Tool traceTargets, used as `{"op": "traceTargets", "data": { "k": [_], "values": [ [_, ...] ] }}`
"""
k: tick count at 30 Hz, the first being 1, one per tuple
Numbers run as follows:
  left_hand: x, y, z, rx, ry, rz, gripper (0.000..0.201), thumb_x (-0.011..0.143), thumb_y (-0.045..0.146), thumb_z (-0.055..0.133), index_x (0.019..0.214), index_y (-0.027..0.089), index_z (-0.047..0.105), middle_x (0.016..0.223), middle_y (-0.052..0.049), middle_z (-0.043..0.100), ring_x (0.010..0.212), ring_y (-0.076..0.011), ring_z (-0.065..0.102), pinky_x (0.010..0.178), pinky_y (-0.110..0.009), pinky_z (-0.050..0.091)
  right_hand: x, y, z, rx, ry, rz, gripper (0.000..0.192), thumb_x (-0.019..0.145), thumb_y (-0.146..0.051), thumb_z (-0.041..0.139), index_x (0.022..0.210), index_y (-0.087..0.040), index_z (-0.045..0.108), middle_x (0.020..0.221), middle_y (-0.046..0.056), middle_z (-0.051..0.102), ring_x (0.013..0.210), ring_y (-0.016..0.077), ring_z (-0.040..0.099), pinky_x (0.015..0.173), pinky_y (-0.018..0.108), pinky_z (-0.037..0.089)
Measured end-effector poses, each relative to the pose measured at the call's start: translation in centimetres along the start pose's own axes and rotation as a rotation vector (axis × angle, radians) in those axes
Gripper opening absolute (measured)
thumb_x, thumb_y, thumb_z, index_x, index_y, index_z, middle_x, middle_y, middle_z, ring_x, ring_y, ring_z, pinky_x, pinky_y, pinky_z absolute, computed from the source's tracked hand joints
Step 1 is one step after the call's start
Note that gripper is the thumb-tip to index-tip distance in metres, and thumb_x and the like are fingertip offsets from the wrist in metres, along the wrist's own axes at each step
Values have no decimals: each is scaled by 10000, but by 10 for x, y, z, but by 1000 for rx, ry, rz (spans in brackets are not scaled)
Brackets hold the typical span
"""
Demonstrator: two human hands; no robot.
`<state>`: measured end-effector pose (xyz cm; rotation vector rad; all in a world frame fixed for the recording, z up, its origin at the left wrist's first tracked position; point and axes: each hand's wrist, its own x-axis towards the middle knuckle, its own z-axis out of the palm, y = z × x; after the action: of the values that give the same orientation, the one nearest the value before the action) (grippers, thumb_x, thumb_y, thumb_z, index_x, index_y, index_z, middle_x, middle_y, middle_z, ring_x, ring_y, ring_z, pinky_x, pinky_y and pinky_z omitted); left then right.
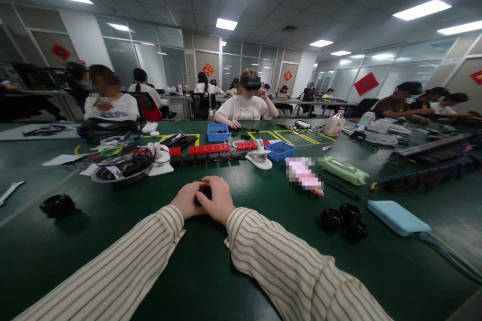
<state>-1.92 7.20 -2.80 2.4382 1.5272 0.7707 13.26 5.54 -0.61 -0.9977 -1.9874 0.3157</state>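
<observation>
My left hand (187, 199) and my right hand (218, 199) meet at the middle of the green table (211, 271), both closed around a small black round part (204, 194) that is mostly hidden by my fingers. Both forearms wear striped sleeves and rest on the table. Three similar black round parts (344, 220) lie grouped to the right, apart from my hands. Another black round part (57, 205) sits far to the left.
A metal bowl of black cables (122, 166) stands ahead left, a row of red blocks (209, 148) and two blue bins (278, 151) ahead. A light blue power bank (397, 217) with a cable lies right. People sit across the table and at both sides.
</observation>
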Motion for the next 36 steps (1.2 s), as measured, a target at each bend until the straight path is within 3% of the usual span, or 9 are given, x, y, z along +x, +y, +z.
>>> {"op": "traceTargets", "data": {
  "k": [3, 8, 12, 17, 23, 28, 32, 36],
  "values": [
    [-1, 6, -2, 117, 24, -42, 524, 547, 407, 681, 1006, 188, 552, 989, -78, 594, 930, -278, 549, 873, -405, 403, 1, 2, 3, -52, 39, 87, 337, 739, -369, 626, 990, -168, 525, 968, 58, 542, 920, 205, 473, 831, 349, 365],
    [1, 5, -2, 174, -7, -6, 393, 570, 374, 650, 900, 168, 599, 930, -81, 597, 894, -274, 547, 881, -423, 391, 3, 5, 6, -120, -13, 91, 195, 761, -381, 607, 811, -195, 576, 860, 29, 540, 861, 188, 465, 788, 331, 362],
    [1, -4, -1, 74, -22, 64, 409, 560, 312, 655, 941, 169, 613, 985, -76, 599, 958, -265, 540, 901, -380, 396, 3, 4, 4, -79, -68, -1, 57, 751, -215, 588, 804, -202, 606, 843, 10, 580, 877, 177, 471, 803, 316, 352],
    [3, -14, 2, -69, -83, 87, 407, 566, 270, 651, 961, 182, 611, 1011, -48, 606, 990, -244, 535, 917, -362, 402, 2, 3, 2, -9, -125, -127, 152, 736, -91, 536, 783, -210, 616, 848, -24, 621, 900, 159, 487, 854, 310, 330],
    [1, -8, 4, 28, -30, 33, 534, 560, 330, 668, 1055, 169, 549, 1082, -91, 581, 1004, -271, 525, 915, -408, 385, 0, -2, -1, -12, -8, -54, 229, 758, -235, 598, 974, -177, 552, 983, 33, 571, 945, 182, 471, 855, 322, 348],
    [-1, 5, 1, 174, 6, -42, 411, 588, 338, 644, 959, 183, 561, 966, -71, 597, 969, -267, 541, 953, -446, 330, 0, 0, 2, -79, 29, 67, 286, 736, -381, 633, 906, -176, 530, 908, 36, 526, 887, 191, 464, 814, 336, 361],
    [2, 3, 2, 164, -3, -33, 382, 581, 301, 636, 930, 159, 574, 943, -81, 595, 941, -261, 540, 928, -417, 362, 2, 4, 6, -108, 3, 60, 182, 745, -342, 618, 817, -192, 544, 875, 22, 517, 869, 183, 457, 798, 326, 357],
    [3, -7, 1, 9, -31, 52, 450, 565, 283, 647, 989, 151, 578, 1005, -83, 590, 974, -252, 530, 906, -372, 401, 4, 5, 5, -67, -61, -22, 86, 727, -200, 580, 807, -187, 552, 867, 15, 535, 868, 173, 466, 789, 300, 362]
  ]
}}
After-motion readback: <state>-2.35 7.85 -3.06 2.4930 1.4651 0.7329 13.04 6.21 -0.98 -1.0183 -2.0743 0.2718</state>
